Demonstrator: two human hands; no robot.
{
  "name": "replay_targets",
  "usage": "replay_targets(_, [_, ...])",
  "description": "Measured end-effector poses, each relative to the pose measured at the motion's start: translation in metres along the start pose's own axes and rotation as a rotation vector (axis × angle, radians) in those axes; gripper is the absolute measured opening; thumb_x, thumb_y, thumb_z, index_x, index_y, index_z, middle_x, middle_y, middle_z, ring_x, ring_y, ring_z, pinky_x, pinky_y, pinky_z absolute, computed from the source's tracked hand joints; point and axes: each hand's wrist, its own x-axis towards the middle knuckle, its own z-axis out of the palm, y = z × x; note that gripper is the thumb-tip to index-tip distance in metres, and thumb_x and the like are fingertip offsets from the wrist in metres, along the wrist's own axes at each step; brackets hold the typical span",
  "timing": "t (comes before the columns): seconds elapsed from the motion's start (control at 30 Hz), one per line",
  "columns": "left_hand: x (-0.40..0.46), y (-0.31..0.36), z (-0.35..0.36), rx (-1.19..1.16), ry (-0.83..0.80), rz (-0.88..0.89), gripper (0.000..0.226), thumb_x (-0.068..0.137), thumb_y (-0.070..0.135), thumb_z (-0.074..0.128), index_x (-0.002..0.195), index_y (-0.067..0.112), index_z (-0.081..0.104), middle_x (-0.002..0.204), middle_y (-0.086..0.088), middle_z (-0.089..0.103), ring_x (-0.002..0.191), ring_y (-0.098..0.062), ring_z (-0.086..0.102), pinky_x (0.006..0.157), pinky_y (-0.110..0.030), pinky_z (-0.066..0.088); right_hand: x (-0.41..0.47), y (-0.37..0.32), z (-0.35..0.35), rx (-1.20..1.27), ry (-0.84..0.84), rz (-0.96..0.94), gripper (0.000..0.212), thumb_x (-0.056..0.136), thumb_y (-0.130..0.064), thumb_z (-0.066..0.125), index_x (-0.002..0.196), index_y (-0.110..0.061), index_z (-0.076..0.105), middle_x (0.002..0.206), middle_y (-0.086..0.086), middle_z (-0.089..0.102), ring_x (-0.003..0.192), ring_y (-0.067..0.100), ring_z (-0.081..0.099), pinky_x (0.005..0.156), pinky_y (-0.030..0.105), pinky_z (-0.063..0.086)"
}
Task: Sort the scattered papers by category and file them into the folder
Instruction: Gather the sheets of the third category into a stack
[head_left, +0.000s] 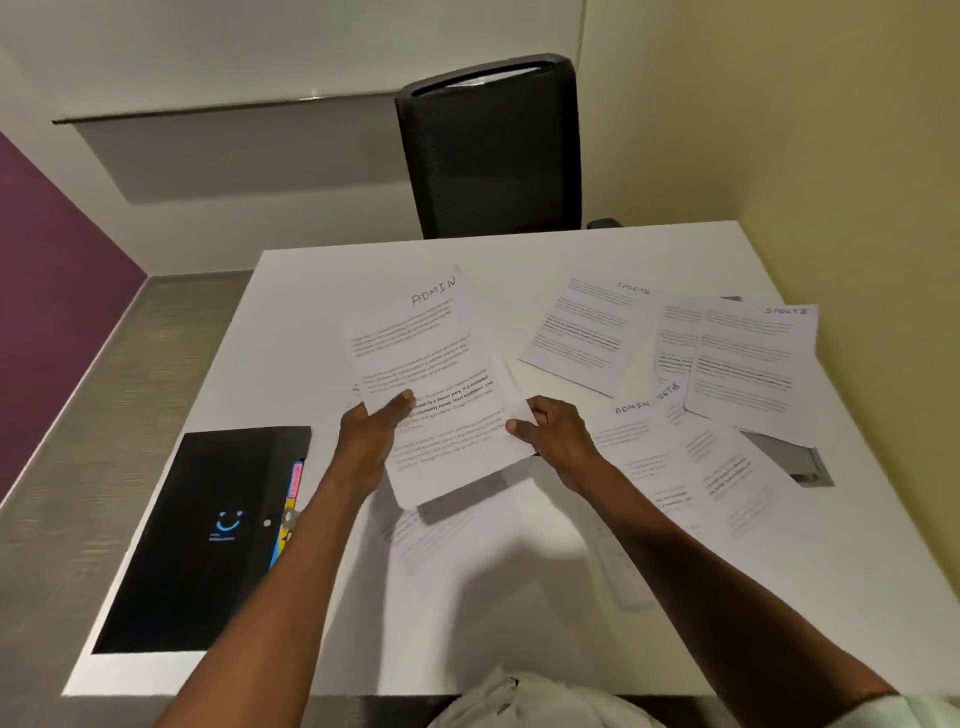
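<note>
A printed sheet headed ADMIN (431, 358) is held above the white table (311, 312). My left hand (371, 441) grips its lower left edge with the thumb on top. At its lower right edge my right hand (553, 436) pinches it. More sheets lie flat: one headed SPORTS (587, 332) at mid right, overlapping SPORTS sheets (748, 358) at far right, another ADMIN sheet (685, 457) near my right forearm, and a sheet (447, 535) beneath the held one. A black expanding folder (208, 535) with coloured tabs lies shut at the table's front left.
A black mesh office chair (491, 150) stands behind the table's far edge. A grey cable hatch (795, 457) is set into the table at the right, partly under papers. A pale wall runs close along the right side.
</note>
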Motion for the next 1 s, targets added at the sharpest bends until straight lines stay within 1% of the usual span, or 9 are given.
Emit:
replay_targets(0.1, [-0.013, -0.01, 0.016, -0.07, -0.037, -0.072, 0.034, 0.091, 0.004, 0.067, 0.124, 0.005, 0.064, 0.116, -0.011, 0.072, 0.105, -0.025, 0.07, 0.08, -0.04, 0.06, -0.017, 0.017, -0.023, 0.025, -0.019, -0.001, 0.013, 0.082, -0.014, 0.076, 0.093, -0.014, 0.069, 0.093, 0.001, 0.075, 0.075, 0.013, 0.067, 0.059, 0.022, 0.046])
replay_targets(0.17, [-0.023, -0.02, 0.028, -0.069, -0.018, -0.077, 0.03, 0.093, 0.0, 0.064, 0.121, 0.007, 0.065, 0.114, -0.01, 0.072, 0.097, -0.022, 0.072, 0.073, -0.038, 0.061, -0.025, 0.028, -0.037, -0.008, -0.012, 0.007, 0.011, 0.083, -0.015, 0.075, 0.081, -0.018, 0.065, 0.076, -0.01, 0.069, 0.063, 0.006, 0.06, 0.054, 0.018, 0.045])
replay_targets(0.23, [-0.032, -0.028, 0.039, -0.061, 0.016, -0.064, 0.028, 0.093, -0.001, 0.063, 0.12, 0.008, 0.065, 0.114, -0.01, 0.072, 0.093, -0.021, 0.073, 0.073, -0.039, 0.061, -0.029, 0.044, -0.053, -0.068, 0.03, 0.05, 0.013, 0.084, -0.022, 0.074, 0.079, -0.015, 0.064, 0.07, -0.011, 0.063, 0.059, 0.006, 0.058, 0.056, 0.025, 0.054])
replay_targets(0.33, [-0.041, -0.038, 0.049, -0.055, 0.066, -0.063, 0.033, 0.093, -0.001, 0.063, 0.126, 0.002, 0.062, 0.116, -0.012, 0.07, 0.098, -0.024, 0.07, 0.088, -0.05, 0.056, -0.03, 0.079, -0.09, -0.392, 0.131, 0.119, 0.025, 0.086, -0.03, 0.067, 0.093, -0.006, 0.067, 0.091, 0.008, 0.07, 0.071, 0.016, 0.062, 0.065, 0.024, 0.052])
replay_targets(0.47, [-0.062, -0.047, 0.059, 0.025, 0.077, -0.053, 0.03, 0.095, 0.001, 0.061, 0.125, 0.003, 0.062, 0.106, -0.006, 0.071, 0.091, -0.019, 0.07, 0.078, -0.038, 0.06, -0.041, 0.132, -0.142, -0.779, 0.31, 0.258, 0.046, 0.087, -0.033, 0.062, 0.119, -0.002, 0.051, 0.116, 0.02, 0.054, 0.106, 0.037, 0.055, 0.086, 0.04, 0.047])
replay_targets(0.57, [-0.074, -0.056, 0.065, 0.093, 0.077, -0.074, 0.03, 0.095, 0.002, 0.061, 0.126, 0.003, 0.061, 0.108, -0.006, 0.071, 0.1, -0.025, 0.068, 0.093, -0.045, 0.053, -0.046, 0.156, -0.159, -0.95, 0.392, 0.323, 0.066, 0.083, -0.045, 0.068, 0.125, 0.0, 0.045, 0.122, 0.019, 0.049, 0.114, 0.035, 0.05, 0.088, 0.042, 0.05])
replay_targets(0.63, [-0.079, -0.063, 0.069, 0.099, 0.088, -0.084, 0.029, 0.096, 0.0, 0.059, 0.125, 0.003, 0.061, 0.114, -0.01, 0.068, 0.104, -0.029, 0.066, 0.097, -0.045, 0.05, -0.047, 0.166, -0.163, -1.005, 0.408, 0.342, 0.072, 0.077, -0.052, 0.073, 0.123, -0.003, 0.045, 0.122, 0.014, 0.047, 0.116, 0.029, 0.048, 0.085, 0.04, 0.052])
replay_targets(0.77, [-0.083, -0.073, 0.075, 0.154, 0.127, -0.054, 0.025, 0.097, -0.001, 0.057, 0.12, 0.008, 0.061, 0.099, -0.002, 0.068, 0.084, -0.017, 0.066, 0.079, -0.034, 0.055, -0.04, 0.172, -0.168, -1.036, 0.382, 0.323, 0.074, 0.07, -0.052, 0.08, 0.117, -0.005, 0.048, 0.116, 0.011, 0.048, 0.112, 0.026, 0.049, 0.081, 0.041, 0.053])
replay_targets(1.0, [-0.072, -0.072, 0.077, 0.207, 0.167, -0.01, 0.022, 0.097, 0.006, 0.06, 0.118, 0.012, 0.062, 0.106, -0.006, 0.069, 0.092, -0.024, 0.067, 0.087, -0.041, 0.053, -0.025, 0.161, -0.178, -0.911, 0.291, 0.397, 0.077, 0.071, -0.035, 0.083, 0.127, -0.004, 0.039, 0.124, 0.014, 0.055, 0.119, 0.032, 0.051, 0.091, 0.043, 0.047])
